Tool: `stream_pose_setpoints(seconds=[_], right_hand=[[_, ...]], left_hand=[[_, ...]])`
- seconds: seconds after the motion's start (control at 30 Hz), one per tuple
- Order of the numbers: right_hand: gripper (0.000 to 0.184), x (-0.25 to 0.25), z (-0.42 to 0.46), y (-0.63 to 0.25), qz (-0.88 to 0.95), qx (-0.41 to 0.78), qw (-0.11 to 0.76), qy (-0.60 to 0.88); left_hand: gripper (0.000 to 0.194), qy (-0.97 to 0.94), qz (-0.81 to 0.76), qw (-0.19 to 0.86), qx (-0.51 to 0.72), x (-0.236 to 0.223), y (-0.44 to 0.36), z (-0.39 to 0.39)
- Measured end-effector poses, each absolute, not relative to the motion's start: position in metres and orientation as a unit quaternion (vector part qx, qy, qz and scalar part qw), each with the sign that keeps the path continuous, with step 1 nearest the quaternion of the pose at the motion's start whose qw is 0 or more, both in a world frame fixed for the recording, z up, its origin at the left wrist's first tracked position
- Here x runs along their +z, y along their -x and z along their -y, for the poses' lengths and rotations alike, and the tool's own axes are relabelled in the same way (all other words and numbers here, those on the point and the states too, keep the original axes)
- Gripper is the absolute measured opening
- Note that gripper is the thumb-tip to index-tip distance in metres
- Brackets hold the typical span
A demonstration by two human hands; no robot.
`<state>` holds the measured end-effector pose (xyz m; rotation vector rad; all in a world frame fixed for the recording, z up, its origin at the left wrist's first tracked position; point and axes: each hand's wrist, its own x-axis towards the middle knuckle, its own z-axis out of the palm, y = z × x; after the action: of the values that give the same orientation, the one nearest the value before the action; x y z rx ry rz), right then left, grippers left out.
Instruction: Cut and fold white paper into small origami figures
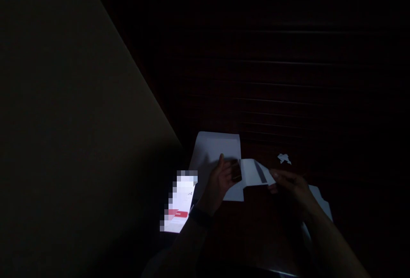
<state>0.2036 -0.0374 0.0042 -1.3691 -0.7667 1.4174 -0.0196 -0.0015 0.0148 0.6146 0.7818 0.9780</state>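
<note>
Between my hands is a small folded piece of white paper (pixel 251 172) with a dark strip of shadow across its right part. My right hand (pixel 290 182) pinches its right end between thumb and fingers. On the paper's left side, my left hand (pixel 221 177) has its thumb raised and fingers stretched out, with the fingertips in shadow at the paper's edge. Whether they touch the paper is hard to see. Beneath the left hand lies a larger white sheet (pixel 218 145) on the dark table (pixel 253 226).
A lit phone screen (pixel 184 201), partly pixelated, glows beside my left wrist. Small paper scraps (pixel 283 158) lie farther back on the right. Another white paper (pixel 321 201) is partly behind my right forearm. A pale wall (pixel 96 98) rises at left, dark panelling (pixel 272 56) behind.
</note>
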Motion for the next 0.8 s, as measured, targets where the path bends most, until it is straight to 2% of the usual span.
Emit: stream_pose_setpoints(seconds=[0.1,0.17,0.3,0.47,0.6,0.67,0.73,0.8], right_hand=[[0.035,-0.001,0.036,-0.192,0.234,0.582,0.564,0.537],[0.030,-0.004,0.037,-0.180,0.216,0.582,0.583,0.525],[0.036,-0.007,0.045,-0.158,0.264,0.583,0.557,0.529],[0.056,-0.002,0.051,-0.150,0.406,0.536,0.484,0.559],[0.069,0.008,0.050,-0.153,0.516,0.430,0.486,0.559],[0.074,0.011,0.049,-0.155,0.526,0.428,0.491,0.547],[0.072,0.012,0.048,-0.157,0.528,0.445,0.489,0.533],[0.057,0.011,0.048,-0.159,0.545,0.462,0.468,0.520]], left_hand=[[0.048,-0.311,-0.309,0.772,0.461,0.014,0.004,0.015],[0.039,-0.367,-0.330,0.749,0.443,0.012,-0.007,0.025],[0.037,-0.415,-0.404,0.684,0.443,0.004,-0.018,0.030],[0.040,-0.417,-0.443,0.665,0.432,-0.008,-0.013,0.022],[0.040,-0.434,-0.458,0.665,0.400,-0.011,-0.005,0.015],[0.039,-0.445,-0.461,0.666,0.382,-0.010,-0.002,0.014],[0.039,-0.455,-0.455,0.671,0.369,-0.008,0.001,0.013],[0.040,-0.468,-0.441,0.677,0.359,-0.007,0.002,0.013]])
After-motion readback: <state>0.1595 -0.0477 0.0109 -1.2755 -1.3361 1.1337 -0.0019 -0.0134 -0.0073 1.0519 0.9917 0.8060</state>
